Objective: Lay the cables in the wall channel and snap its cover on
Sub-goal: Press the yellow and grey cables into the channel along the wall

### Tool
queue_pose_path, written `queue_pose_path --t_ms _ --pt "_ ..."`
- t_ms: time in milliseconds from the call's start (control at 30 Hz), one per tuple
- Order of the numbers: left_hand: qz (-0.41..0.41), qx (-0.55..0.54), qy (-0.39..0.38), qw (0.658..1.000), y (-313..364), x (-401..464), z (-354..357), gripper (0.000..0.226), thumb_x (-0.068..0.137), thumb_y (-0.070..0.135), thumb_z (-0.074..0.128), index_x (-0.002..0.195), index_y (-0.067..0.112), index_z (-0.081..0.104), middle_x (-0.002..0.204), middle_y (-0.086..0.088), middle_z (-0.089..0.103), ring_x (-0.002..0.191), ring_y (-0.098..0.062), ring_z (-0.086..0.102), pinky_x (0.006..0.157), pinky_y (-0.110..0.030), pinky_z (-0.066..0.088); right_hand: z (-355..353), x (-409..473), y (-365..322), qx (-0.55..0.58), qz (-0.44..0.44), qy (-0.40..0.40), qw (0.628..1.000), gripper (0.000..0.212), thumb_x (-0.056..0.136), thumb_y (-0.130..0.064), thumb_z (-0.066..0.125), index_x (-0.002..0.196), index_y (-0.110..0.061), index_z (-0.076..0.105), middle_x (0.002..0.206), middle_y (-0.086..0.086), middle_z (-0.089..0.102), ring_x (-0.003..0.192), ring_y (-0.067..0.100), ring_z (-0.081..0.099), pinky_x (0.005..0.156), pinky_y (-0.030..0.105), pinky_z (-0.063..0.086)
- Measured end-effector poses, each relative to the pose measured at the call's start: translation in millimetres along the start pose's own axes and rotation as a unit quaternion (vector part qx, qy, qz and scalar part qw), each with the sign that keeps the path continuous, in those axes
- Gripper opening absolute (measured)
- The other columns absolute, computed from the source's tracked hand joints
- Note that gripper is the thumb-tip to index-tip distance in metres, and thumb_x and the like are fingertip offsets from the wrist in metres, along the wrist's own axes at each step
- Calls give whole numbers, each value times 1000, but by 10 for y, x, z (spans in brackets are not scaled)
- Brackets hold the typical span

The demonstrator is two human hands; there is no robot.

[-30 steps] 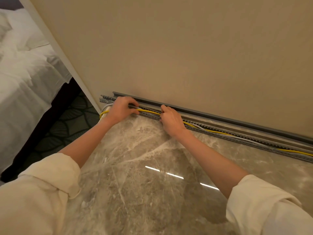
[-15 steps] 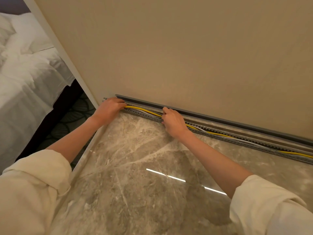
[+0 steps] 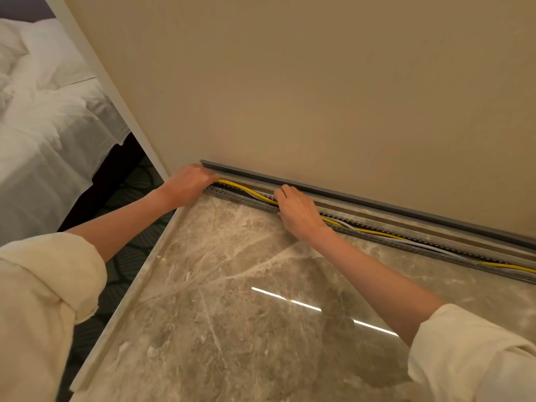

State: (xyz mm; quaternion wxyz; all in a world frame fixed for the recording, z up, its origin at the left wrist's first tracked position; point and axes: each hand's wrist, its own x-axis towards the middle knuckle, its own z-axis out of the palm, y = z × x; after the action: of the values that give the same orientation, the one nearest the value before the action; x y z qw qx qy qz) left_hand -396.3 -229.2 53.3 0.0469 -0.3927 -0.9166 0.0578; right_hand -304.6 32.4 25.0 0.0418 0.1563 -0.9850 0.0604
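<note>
A grey slotted wall channel (image 3: 243, 198) lies along the foot of the beige wall on a marble top. A yellow cable (image 3: 246, 189) and a white cable (image 3: 429, 245) run inside it towards the right. A long grey cover strip (image 3: 362, 200) leans against the wall just behind the channel. My left hand (image 3: 188, 184) rests at the channel's left end, its fingers curled over the cables there. My right hand (image 3: 298, 211) presses down into the channel a little further right, fingertips on the cables. Both hands hide the cables beneath them.
The marble top (image 3: 232, 300) ends in a raised edge (image 3: 136, 280) on the left. Beyond it lie dark patterned carpet (image 3: 127, 198) and a bed with white sheets (image 3: 49, 126). The wall (image 3: 319, 82) rises directly behind the channel.
My left hand has slid left along the channel to its end, and the yellow loop that hung off that end now lies in the channel. My right hand has stayed in place.
</note>
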Motion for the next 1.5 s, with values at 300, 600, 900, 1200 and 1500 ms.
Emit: queue_pose_path --t_ms 300,600,900,1200,1500 --pt "75 83 34 993 -31 -79 63 36 73 -6 70 109 -2 62 98 -19 68 84 -35 65 76 -41 57 7 389 -435 -38 -99 -4 994 60 85 3 58 141 -7 38 127 13 52 115 29 47 90 38 43" --pt "-95 -118 105 983 -56 -186 156 33 87 16 64 119 11 63 125 -19 57 112 -35 54 92 -46 48 34 454 -405 -51 -107 -38 992 65 84 5 58 143 -8 33 128 16 53 113 32 52 92 39 43" --pt "-394 -282 57 873 -369 -592 289 15 90 11 58 101 4 66 101 -15 71 92 -26 65 84 -36 49 42 483 -397 -34 -102 -46 993 63 85 6 56 143 -11 36 128 14 54 115 31 51 92 38 42" --pt "-388 -293 -35 873 -355 -426 411 24 86 19 66 105 5 70 101 -15 72 87 -27 66 83 -40 53 61 521 -383 -27 -108 -41 993 60 89 5 51 144 -11 34 127 14 54 113 31 52 91 39 44" --pt "-317 -255 -60 912 -501 -478 259 14 88 14 61 97 5 68 90 -13 70 78 -22 60 80 -40 51 214 498 -321 111 -73 -19 991 47 95 1 49 140 -14 45 120 13 55 108 28 52 83 34 46"
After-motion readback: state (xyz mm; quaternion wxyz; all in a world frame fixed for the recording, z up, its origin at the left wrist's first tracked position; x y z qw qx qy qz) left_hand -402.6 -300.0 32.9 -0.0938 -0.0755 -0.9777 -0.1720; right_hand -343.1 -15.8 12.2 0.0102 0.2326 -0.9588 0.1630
